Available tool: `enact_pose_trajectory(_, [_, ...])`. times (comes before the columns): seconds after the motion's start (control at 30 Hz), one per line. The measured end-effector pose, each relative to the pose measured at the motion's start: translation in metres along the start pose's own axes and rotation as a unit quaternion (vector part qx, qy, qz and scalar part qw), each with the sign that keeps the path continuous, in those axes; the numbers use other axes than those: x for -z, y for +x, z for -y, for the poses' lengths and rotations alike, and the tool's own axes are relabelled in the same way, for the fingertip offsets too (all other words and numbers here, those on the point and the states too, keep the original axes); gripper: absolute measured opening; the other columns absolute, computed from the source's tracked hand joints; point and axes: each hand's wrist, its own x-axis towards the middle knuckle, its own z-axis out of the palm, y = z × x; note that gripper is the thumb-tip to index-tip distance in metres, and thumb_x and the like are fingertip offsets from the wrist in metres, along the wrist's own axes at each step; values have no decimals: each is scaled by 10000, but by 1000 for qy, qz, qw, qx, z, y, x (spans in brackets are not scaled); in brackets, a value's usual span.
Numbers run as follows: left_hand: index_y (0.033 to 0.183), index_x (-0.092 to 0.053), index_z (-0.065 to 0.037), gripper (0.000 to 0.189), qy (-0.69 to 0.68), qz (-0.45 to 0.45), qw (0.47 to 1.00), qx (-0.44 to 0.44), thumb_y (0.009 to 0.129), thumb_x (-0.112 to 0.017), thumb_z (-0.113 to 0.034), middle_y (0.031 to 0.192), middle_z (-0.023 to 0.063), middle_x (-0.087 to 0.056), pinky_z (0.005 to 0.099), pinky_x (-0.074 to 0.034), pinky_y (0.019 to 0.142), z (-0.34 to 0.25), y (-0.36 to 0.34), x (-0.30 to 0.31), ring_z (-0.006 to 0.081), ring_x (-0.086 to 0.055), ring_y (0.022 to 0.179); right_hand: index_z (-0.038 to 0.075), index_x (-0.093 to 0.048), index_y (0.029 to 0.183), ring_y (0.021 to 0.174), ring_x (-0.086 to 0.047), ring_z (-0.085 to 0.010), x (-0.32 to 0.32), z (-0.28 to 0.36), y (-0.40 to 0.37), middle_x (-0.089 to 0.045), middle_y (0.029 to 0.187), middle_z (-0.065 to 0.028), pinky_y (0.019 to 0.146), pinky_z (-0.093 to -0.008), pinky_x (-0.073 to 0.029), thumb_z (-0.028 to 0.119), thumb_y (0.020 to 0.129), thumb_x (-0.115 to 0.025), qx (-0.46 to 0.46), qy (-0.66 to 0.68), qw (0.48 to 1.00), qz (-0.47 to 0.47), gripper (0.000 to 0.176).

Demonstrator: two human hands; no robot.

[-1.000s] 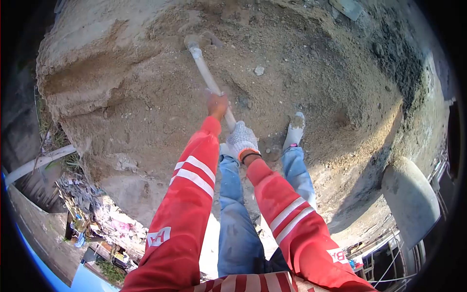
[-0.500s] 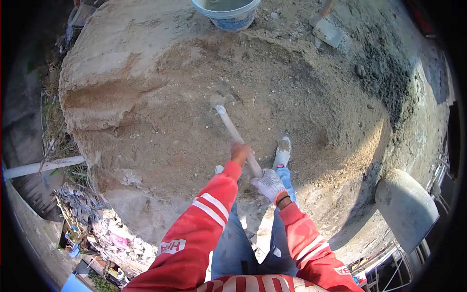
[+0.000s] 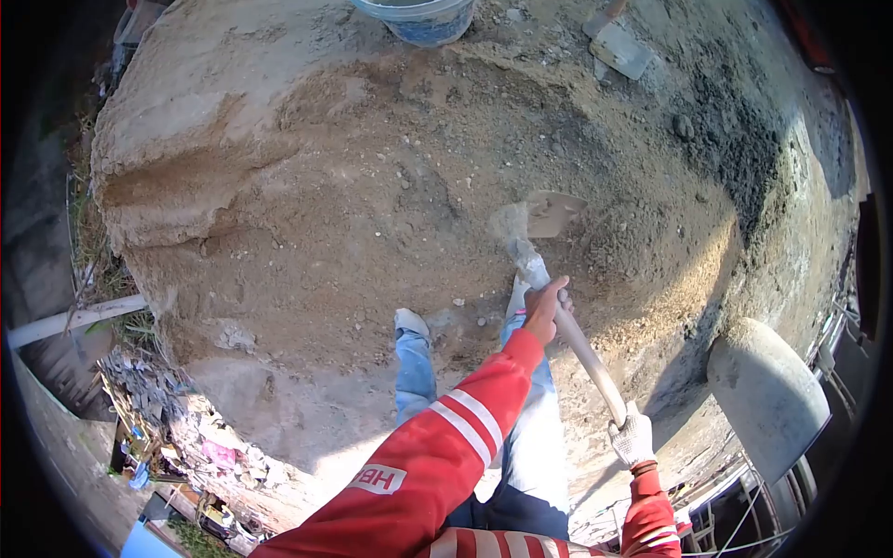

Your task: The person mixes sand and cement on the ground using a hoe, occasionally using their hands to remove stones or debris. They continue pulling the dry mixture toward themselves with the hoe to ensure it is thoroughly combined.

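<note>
I hold a shovel (image 3: 588, 355) with a pale handle and a blade smeared with sand. My left hand (image 3: 542, 312), bare, wraps the handle near the blade end. My right hand (image 3: 633, 439), in a white knit glove, grips its far end, low on the right. The handle slants up and left from the glove. The blade end is just above the sandy ground, beyond my right foot. Around it spreads a heap of brown sand and gravel (image 3: 353, 205).
A bucket (image 3: 423, 26) stands at the top of the heap. To its right lies another flat-bladed tool (image 3: 621, 51). Dark wet material (image 3: 730, 139) covers the right slope. A large curved grey sheet (image 3: 770, 395) is at lower right. Rubble and litter (image 3: 219, 446) fill the lower left.
The shovel has swung to the right, its blade leaving the middle of the heap. My right hand has moved down and right, and my left hand has moved right.
</note>
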Motion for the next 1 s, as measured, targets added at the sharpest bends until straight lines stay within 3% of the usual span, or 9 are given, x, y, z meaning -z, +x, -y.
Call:
enact_pose_trajectory(0.1, [861,-502,-94,183,-37,-11,996,-83,831,-682,-105,643,5,-466,351,-435,524,-104,17,11,139,-449,505,62,-536,949,690,-629,-407,-8,73,61,-618,705,-202,617,-478,-501,193,792,-660,97,-3,993,-65,239])
enact_pose_trajectory(0.17, [907,-488,-81,197,-31,5,979,-203,836,-672,-69,707,23,-479,322,-465,519,-178,47,29,134,-485,558,93,-532,1061,735,-646,-385,-10,136,117,-642,794,-181,639,-475,-509,216,814,-640,112,-17,993,-34,296])
enact_pose_trajectory(0.2, [956,-462,-66,229,-3,-21,958,-285,843,-661,-49,745,46,-490,320,-491,514,-209,52,28,146,-503,575,94,-526,1063,740,-649,-382,-26,160,152,-649,838,-175,642,-473,-514,211,824,-628,137,-26,989,-40,284])
enact_pose_trajectory(0.3, [978,-435,-40,242,71,-123,934,-328,861,-647,-49,762,77,-505,329,-508,505,-261,80,24,174,-537,593,54,-535,1047,724,-671,-348,-30,259,214,-654,833,-170,623,-476,-530,165,861,-578,179,-42,978,-97,222])
enact_pose_trajectory(0.53, [1004,-432,64,283,225,-129,933,-251,881,-605,-124,679,129,-562,359,-506,475,-243,164,67,235,-588,526,-11,-544,1059,810,-679,-385,-55,334,236,-678,847,-217,675,-480,-539,126,892,-526,121,40,990,-62,216])
enact_pose_trajectory(0.7, [1107,-386,96,413,272,-165,914,-250,863,-624,-137,644,130,-561,367,-472,408,-170,137,109,247,-590,476,-19,-522,1116,837,-681,-380,-94,300,179,-677,882,-238,707,-467,-550,135,883,-528,70,33,997,2,279])
enact_pose_trajectory(0.83, [1186,-444,99,491,364,-216,878,-225,832,-662,-164,746,194,-638,402,-528,476,-142,100,134,281,-646,548,-39,-504,1158,839,-672,-405,-120,287,133,-668,905,-262,714,-477,-543,138,876,-532,61,31,997,22,335])
enact_pose_trajectory(0.97, [1198,-474,118,600,590,-313,664,-337,763,-714,-219,966,270,-659,467,-542,768,-98,66,184,393,-664,892,-67,-439,1228,868,-657,-434,-164,286,78,-661,922,-274,738,-506,-523,174,863,-546,-14,92,987,129,449])
enact_pose_trajectory(1.0, [1225,-453,126,629,605,-306,683,-271,763,-711,-214,984,277,-653,466,-534,794,-93,50,189,395,-656,921,-67,-439,1228,868,-657,-434,-174,283,62,-661,922,-274,738,-506,-523,174,863,-546,-13,91,988,125,449])
